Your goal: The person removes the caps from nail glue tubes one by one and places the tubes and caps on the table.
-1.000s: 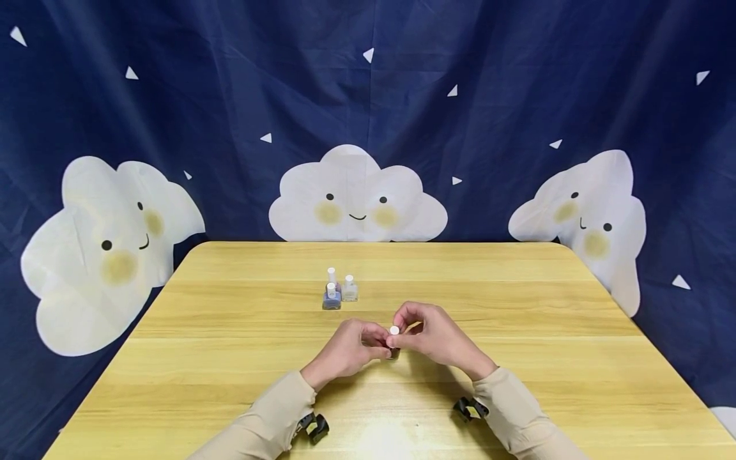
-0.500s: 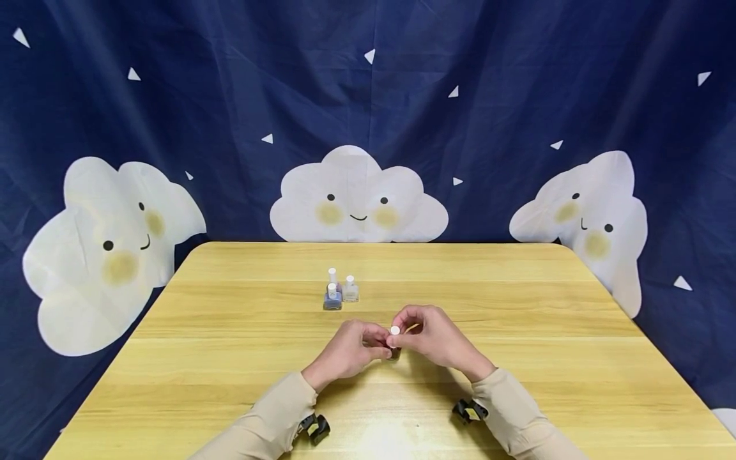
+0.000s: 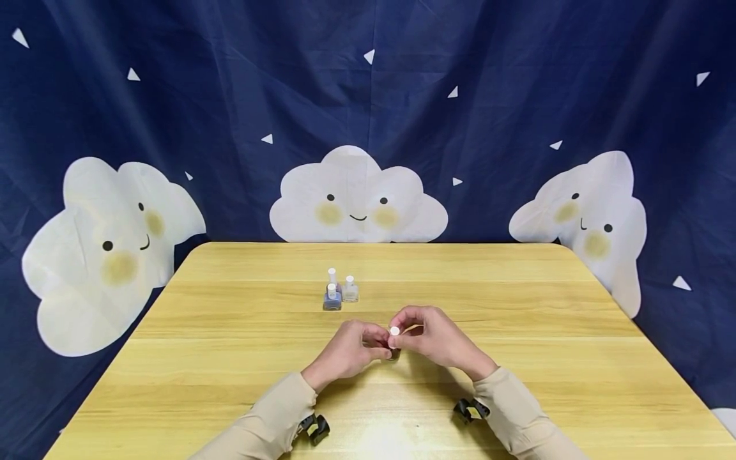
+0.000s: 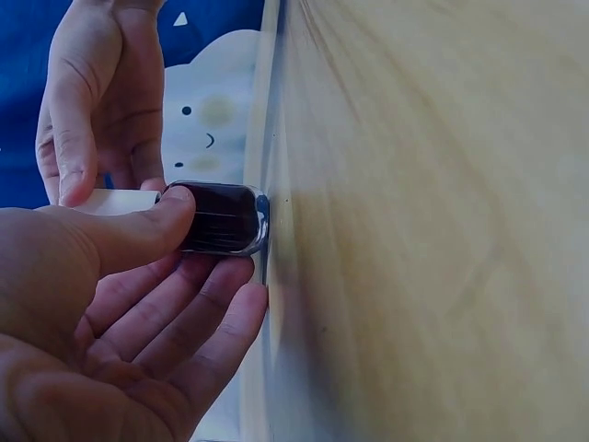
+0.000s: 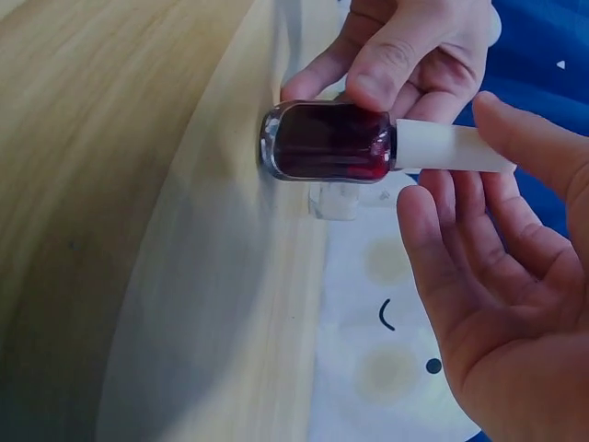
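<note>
A nail polish bottle (image 5: 327, 143) of dark red glass stands on the wooden table in front of me, its tall white cap (image 5: 442, 145) pointing up. My left hand (image 3: 347, 350) pinches the glass body between thumb and fingers. From the other side my right hand (image 3: 437, 335) holds the white cap, thumb against one side and fingers behind it. Cap and bottle neck meet in the right wrist view. In the head view the fingers cover most of the glass. The left wrist view shows the left thumb (image 4: 175, 210) lying on the dark glass.
Farther back, left of centre, three more nail polish bottles stand close together: a blue one (image 3: 332, 300), a clear one (image 3: 350, 291) and a partly hidden one with a white cap (image 3: 331, 276). The table (image 3: 489, 281) ends at a dark blue curtain (image 3: 489, 128) with cloud prints.
My right hand has dipped slightly, and its fingers have shifted a little around the cap. The left hand and the bottle stay in place.
</note>
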A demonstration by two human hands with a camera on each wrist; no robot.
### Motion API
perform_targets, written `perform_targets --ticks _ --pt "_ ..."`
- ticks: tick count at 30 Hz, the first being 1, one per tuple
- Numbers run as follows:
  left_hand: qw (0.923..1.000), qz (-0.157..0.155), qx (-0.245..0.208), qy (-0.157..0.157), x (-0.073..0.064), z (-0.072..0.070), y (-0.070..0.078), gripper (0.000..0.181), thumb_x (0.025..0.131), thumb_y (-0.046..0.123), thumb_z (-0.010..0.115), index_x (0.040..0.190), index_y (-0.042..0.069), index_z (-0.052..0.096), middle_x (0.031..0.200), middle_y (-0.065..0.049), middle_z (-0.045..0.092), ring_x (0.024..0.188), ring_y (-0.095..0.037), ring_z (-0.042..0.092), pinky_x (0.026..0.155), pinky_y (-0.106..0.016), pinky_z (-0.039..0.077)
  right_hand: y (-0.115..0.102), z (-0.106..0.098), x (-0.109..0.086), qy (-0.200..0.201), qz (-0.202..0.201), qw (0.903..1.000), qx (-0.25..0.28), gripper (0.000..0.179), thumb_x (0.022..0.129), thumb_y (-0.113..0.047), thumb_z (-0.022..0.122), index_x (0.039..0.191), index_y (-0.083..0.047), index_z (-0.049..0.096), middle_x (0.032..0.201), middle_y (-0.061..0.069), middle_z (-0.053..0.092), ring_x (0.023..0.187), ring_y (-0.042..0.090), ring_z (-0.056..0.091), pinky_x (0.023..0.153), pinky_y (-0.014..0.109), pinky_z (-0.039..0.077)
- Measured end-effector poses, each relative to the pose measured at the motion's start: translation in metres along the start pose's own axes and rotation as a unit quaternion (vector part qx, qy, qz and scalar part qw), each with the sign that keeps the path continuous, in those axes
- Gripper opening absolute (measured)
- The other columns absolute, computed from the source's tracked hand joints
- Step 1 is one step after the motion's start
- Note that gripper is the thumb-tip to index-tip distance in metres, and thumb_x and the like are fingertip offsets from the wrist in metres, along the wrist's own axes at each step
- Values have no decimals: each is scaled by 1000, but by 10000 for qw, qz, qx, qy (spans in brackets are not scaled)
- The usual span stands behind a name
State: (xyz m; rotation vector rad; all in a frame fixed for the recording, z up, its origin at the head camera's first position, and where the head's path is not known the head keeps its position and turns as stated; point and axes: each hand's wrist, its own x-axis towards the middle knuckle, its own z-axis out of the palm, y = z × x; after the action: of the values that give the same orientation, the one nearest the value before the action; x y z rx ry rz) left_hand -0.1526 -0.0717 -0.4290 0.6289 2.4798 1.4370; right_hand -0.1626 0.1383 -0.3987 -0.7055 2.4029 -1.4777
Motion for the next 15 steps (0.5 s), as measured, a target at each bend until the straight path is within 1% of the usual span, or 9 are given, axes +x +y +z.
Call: perform_targets --ticks 3,6,10,15 --pt "10000 -17 8 -9 0 0 0 17 88 8 80 103 13 79 95 3 78 88 -10 71 87 -31 56 1 1 0 -6 -59 10000 -9 18 90 -16 80 102 -8 69 96 1 68 93 19 65 84 33 58" --pt "10000 1 25 0 0 -1 1 17 87 8 80 104 12 79 95 2 78 88 -10 71 87 -30 56 1 1 0 64 -103 9999 -37 23 88 -17 82 100 -8 65 95 2 67 91 19 64 81 32 58" --pt "10000 -2 20 10 0 -1 2 17 87 8 80 104 11 79 96 2 78 90 -10 72 88 -31 55 1 2 0 159 -88 9998 -33 22 88 -16 83 94 -10 62 91 1 65 86 19 64 76 28 57" --pt "10000 -41 7 11 -1 -1 2 18 87 8 80 105 11 79 95 2 79 90 -11 72 88 -31 55 1 3 1 248 -47 9995 -183 18 89 -17 81 92 -11 64 88 -1 65 85 14 64 78 29 58"
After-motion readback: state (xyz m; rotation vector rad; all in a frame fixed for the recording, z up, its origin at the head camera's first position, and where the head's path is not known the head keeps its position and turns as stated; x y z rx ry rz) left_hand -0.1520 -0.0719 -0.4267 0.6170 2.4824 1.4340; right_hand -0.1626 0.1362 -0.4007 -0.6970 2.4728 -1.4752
